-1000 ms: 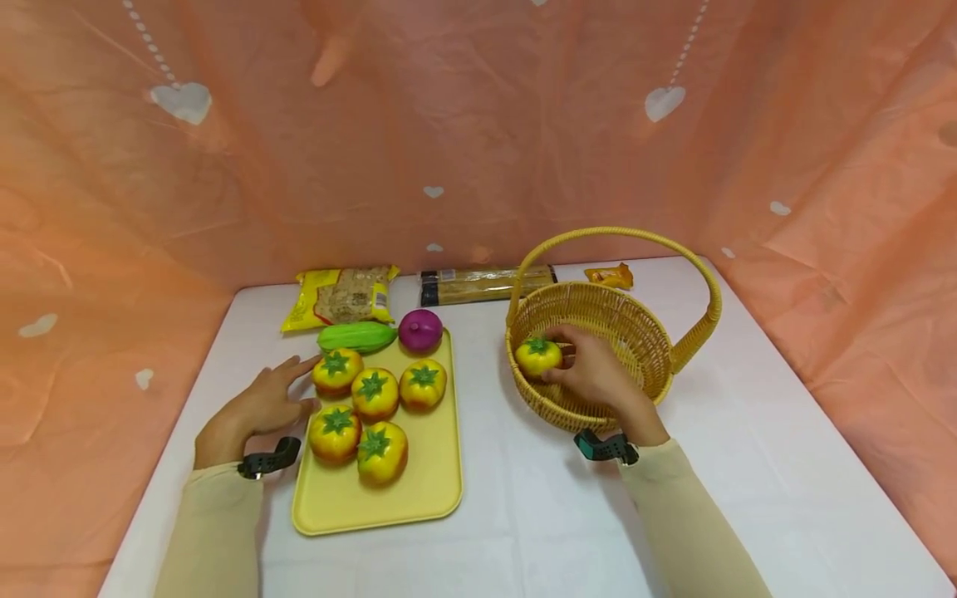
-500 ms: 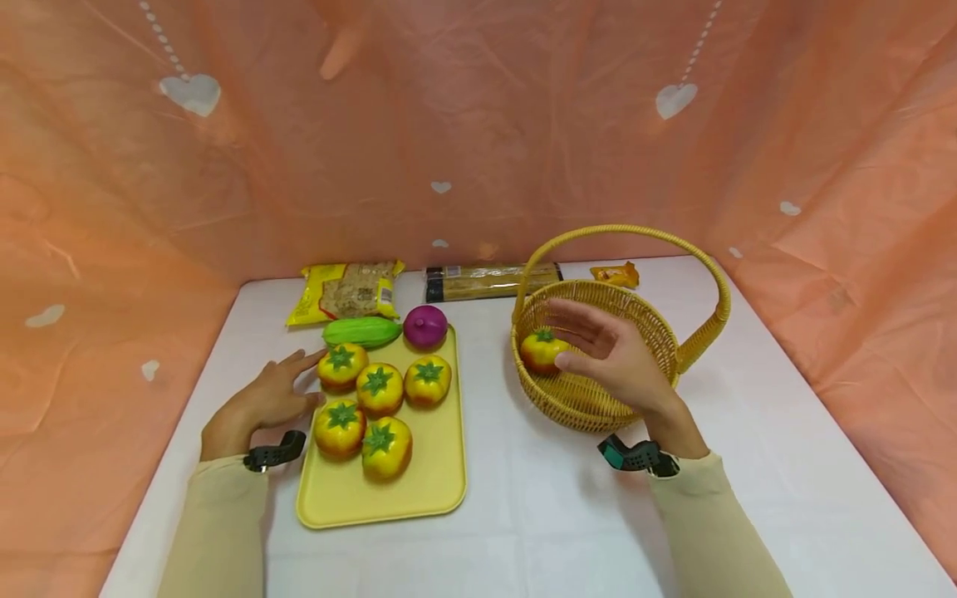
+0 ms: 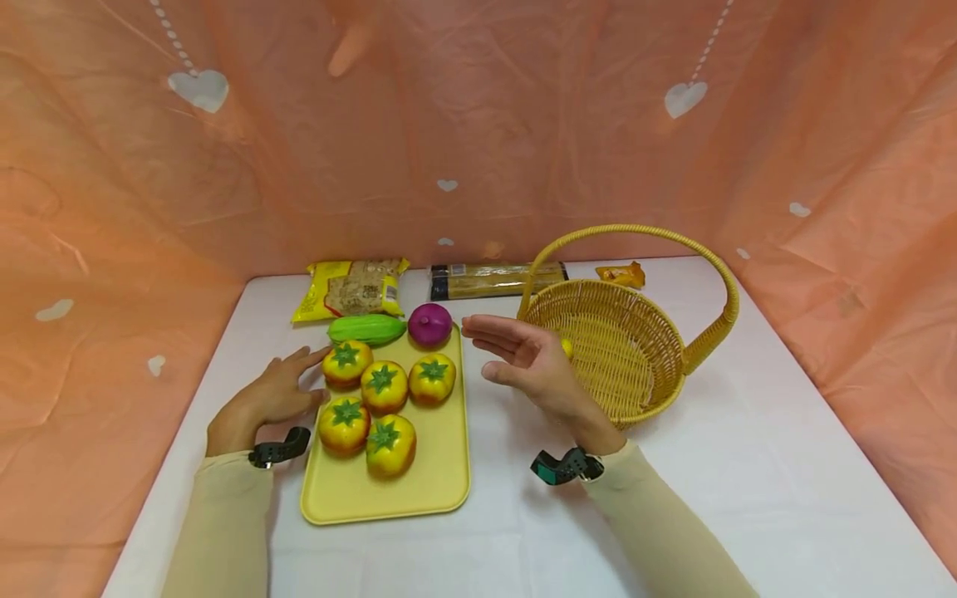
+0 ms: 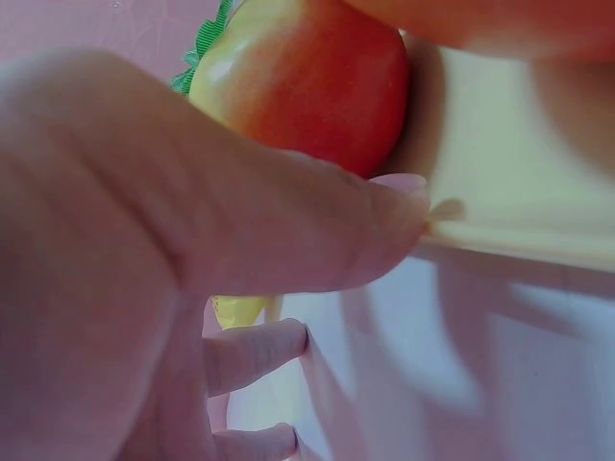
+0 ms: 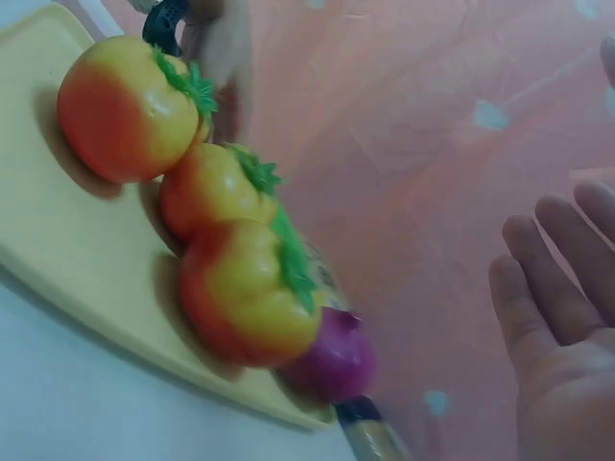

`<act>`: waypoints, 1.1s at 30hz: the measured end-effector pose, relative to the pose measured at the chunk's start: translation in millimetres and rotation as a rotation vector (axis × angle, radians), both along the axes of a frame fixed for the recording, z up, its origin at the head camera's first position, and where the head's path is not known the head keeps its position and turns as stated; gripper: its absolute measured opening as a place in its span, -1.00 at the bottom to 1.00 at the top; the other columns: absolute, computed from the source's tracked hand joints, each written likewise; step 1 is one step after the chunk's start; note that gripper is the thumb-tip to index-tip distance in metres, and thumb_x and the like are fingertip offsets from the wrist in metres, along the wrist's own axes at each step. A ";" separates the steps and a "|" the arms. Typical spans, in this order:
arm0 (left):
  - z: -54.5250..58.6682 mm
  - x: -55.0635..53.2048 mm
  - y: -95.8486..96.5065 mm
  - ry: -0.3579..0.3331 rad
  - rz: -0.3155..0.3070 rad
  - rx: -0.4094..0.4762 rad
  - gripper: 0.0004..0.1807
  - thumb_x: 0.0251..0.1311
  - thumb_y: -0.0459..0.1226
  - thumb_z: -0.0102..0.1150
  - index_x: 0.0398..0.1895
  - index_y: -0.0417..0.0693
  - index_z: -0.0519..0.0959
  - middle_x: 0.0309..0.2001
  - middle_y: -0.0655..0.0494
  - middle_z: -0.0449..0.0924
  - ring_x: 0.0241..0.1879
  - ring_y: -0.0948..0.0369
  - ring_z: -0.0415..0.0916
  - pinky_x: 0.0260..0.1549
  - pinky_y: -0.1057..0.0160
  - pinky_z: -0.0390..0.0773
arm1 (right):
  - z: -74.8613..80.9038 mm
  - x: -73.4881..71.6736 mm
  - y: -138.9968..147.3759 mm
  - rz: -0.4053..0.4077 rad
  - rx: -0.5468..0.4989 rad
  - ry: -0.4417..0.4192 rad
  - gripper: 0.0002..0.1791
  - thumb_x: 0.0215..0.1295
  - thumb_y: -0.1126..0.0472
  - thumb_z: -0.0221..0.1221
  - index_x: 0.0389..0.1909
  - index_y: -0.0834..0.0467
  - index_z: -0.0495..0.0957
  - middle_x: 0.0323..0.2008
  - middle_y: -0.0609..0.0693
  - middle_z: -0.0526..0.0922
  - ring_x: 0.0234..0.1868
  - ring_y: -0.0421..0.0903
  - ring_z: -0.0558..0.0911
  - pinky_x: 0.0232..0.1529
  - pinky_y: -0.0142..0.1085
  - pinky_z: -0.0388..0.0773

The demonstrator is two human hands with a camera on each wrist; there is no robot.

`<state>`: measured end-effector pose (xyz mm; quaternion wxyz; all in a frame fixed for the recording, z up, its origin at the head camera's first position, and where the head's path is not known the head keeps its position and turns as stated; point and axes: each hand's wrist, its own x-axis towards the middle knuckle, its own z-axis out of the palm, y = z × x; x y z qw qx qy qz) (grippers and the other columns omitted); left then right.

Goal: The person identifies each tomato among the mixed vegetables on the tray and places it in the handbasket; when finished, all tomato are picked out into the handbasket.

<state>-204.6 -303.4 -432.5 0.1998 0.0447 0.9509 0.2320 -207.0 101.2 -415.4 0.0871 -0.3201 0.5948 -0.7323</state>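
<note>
In the head view my left hand [image 3: 272, 401] lies at the left side of the yellow tray [image 3: 437, 486], fingers spread. The left wrist view has its thumb [image 4: 327, 226] touching the tray rim beside a persimmon [image 4: 307, 82]. Several yellow-red persimmons [image 3: 385, 386] with green leafy tops sit on the tray. My right hand [image 3: 534, 361] is in the air between tray and wicker basket [image 3: 635, 399], fingers extended, holding nothing. Behind it, a sliver of a persimmon [image 3: 567, 348] shows inside the basket; the rest is hidden.
A green gourd-like vegetable [image 3: 366, 329] and a purple onion [image 3: 429, 325] lie at the tray's far edge. Behind them are a yellow food bag [image 3: 355, 291], a long pack of noodle-like sticks [image 3: 486, 281] and a small orange packet [image 3: 622, 274]. The basket's tall handle [image 3: 635, 228] arches upward.
My right hand has let go of a persimmon inside the basket, then lifted out and moved left toward the tray. The left hand stays at the tray edge. The head view has shifted slightly.
</note>
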 end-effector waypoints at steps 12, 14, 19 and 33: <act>-0.5 1.0 0.1 0.007 0.003 0.012 -0.07 0.41 -0.16 0.33 0.75 -0.16 0.14 0.67 -0.64 -0.12 0.56 -0.78 -0.29 0.42 -0.76 -0.08 | -24.8 -25.5 -51.2 -0.073 0.285 0.057 -0.38 0.40 0.28 0.46 0.44 0.30 0.58 0.43 0.30 0.63 0.54 0.10 0.56 0.64 -0.03 0.39; -0.5 1.0 -0.3 0.008 0.002 0.011 -0.07 0.41 -0.17 0.33 0.75 -0.16 0.14 0.67 -0.65 -0.13 0.56 -0.78 -0.29 0.42 -0.77 -0.08 | -29.4 -28.1 -55.4 -0.077 0.363 0.064 -0.36 0.39 0.26 0.47 0.46 0.28 0.57 0.43 0.24 0.64 0.58 0.08 0.52 0.67 0.00 0.34; -0.2 1.4 -0.6 0.009 0.004 0.010 -0.07 0.40 -0.17 0.34 0.75 -0.17 0.15 0.66 -0.65 -0.12 0.56 -0.78 -0.28 0.42 -0.76 -0.08 | -37.3 -28.8 -58.1 -0.070 0.533 0.070 -0.30 0.36 0.21 0.50 0.49 0.21 0.57 0.44 0.17 0.65 0.53 0.10 0.55 0.62 0.05 0.40; -1.8 0.8 -1.6 0.022 -0.006 0.006 -0.08 0.41 -0.16 0.34 0.74 -0.18 0.16 0.66 -0.66 -0.11 0.55 -0.80 -0.26 0.42 -0.77 -0.07 | -47.8 -12.6 -45.4 -0.095 0.680 0.141 -0.42 0.29 0.35 0.46 0.35 0.12 0.69 0.27 0.03 0.77 0.19 -0.04 0.72 0.33 -0.15 0.66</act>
